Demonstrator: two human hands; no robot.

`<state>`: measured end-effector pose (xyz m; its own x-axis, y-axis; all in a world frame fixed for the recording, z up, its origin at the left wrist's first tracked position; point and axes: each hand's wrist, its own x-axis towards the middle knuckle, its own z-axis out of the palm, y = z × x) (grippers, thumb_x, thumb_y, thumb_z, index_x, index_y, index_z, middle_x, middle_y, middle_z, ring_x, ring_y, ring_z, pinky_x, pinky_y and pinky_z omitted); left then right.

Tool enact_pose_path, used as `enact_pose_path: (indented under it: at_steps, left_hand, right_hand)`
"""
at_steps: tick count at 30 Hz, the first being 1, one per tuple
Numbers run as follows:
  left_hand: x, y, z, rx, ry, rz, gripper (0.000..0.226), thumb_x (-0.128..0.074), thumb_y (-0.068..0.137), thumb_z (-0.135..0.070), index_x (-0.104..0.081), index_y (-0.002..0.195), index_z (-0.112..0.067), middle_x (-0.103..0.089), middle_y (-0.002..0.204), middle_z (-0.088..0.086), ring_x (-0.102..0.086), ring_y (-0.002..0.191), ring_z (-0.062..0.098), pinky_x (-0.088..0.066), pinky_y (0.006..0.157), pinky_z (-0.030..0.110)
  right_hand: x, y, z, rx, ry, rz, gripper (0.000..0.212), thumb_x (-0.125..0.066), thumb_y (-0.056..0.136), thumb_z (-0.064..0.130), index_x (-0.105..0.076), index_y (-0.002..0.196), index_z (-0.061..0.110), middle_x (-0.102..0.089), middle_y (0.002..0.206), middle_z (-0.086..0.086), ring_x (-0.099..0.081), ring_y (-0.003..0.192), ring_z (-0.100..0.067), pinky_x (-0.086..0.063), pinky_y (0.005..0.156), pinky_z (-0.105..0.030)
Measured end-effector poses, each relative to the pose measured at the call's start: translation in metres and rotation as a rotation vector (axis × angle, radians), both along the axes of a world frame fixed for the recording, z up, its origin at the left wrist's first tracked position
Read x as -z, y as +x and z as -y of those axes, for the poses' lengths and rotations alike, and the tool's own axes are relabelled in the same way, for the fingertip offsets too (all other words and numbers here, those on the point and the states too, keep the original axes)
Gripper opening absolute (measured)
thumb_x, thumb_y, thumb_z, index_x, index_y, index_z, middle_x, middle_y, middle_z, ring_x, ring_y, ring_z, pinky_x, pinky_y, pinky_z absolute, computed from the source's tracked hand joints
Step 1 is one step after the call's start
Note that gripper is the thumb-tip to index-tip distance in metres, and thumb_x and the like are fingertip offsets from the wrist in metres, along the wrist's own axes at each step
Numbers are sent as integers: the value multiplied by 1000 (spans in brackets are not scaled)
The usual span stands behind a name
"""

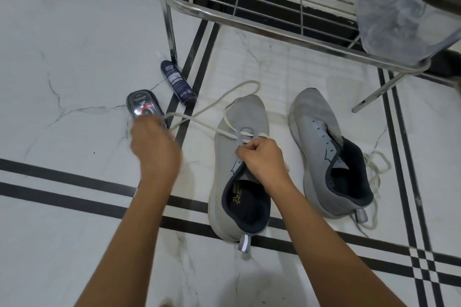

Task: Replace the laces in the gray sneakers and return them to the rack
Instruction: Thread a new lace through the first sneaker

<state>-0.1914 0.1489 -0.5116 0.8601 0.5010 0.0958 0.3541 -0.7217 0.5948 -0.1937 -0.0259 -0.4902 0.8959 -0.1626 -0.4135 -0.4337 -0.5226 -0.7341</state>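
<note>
1. The right hand [262, 159] is pinching the white lace [212, 129] between thumb and curled fingers, right over the lower eyelets of the near gray sneaker [232, 182].
2. The left hand [154, 143] is hanging well apart from it, out to the left and blurred; a strand of the lace is running taut up to it, but I cannot tell whether its fingers are gripping it.
3. The rest of the lace is looping past the sneaker's toe across the floor [74, 45].
4. The near sneaker is lying on the marble floor, toe pointing toward the metal rack [169, 27], laced only at the front.
5. The second gray sneaker [329, 152] is sitting just beside it on the right, with bare eyelets.
6. A loose lace [376, 164] is lying heaped against that sneaker's outer side.
7. A dark spray can [177, 83] is lying by the rack's leg, and a shoe-polish pack [144, 107] is resting near it, just beyond the left hand.
</note>
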Motion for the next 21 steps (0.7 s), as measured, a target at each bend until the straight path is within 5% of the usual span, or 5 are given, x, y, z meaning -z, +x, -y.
enact_pose_path:
  at_steps: [3, 6, 14, 18, 21]
  left_hand:
    - [11, 12, 48, 633, 162, -111, 36, -50, 93, -22, -50, 128, -19, -46, 136, 2, -34, 132, 23, -17, 106, 40]
    - [20, 29, 68, 735, 257, -200, 25, -40, 97, -27, -54, 117, -21, -54, 124, -2, -40, 122, 20, -12, 96, 31]
    - [3, 1, -11, -208, -20, -44, 22, -46, 86, -5, -54, 103, 7, -53, 107, 27, -49, 102, 40, -35, 77, 39]
    - [4, 11, 42, 566, 167, -61, 30, -55, 88, -22, -60, 116, -12, -59, 118, 10, -48, 116, 31, -28, 98, 43]
    - [10, 22, 68, 695, 218, -261, 27, -43, 96, -33, -58, 115, -21, -55, 122, -4, -38, 121, 20, -13, 99, 35]
  right_hand:
    - [0, 4, 1, 12, -14, 20, 27, -61, 83, 12, -59, 71, -12, -49, 65, -12, -42, 57, -15, -29, 41, -13]
    - [1, 4, 1, 11, -35, 36, 21, -61, 82, 13, -63, 68, -3, -48, 62, -12, -42, 57, -16, -29, 41, -15]
    - [9, 2, 4, 51, -21, 19, 26, -60, 82, 11, -63, 83, -14, -58, 68, -14, -47, 54, -12, -33, 41, -11]
    - [8, 2, 4, 36, -57, 47, 26, -62, 83, 15, -66, 86, -10, -68, 85, -23, -55, 63, -20, -38, 48, -19]
    - [8, 2, 6, 21, -83, 53, 27, -63, 84, 18, -67, 83, -8, -69, 83, -22, -58, 66, -24, -38, 48, -17]
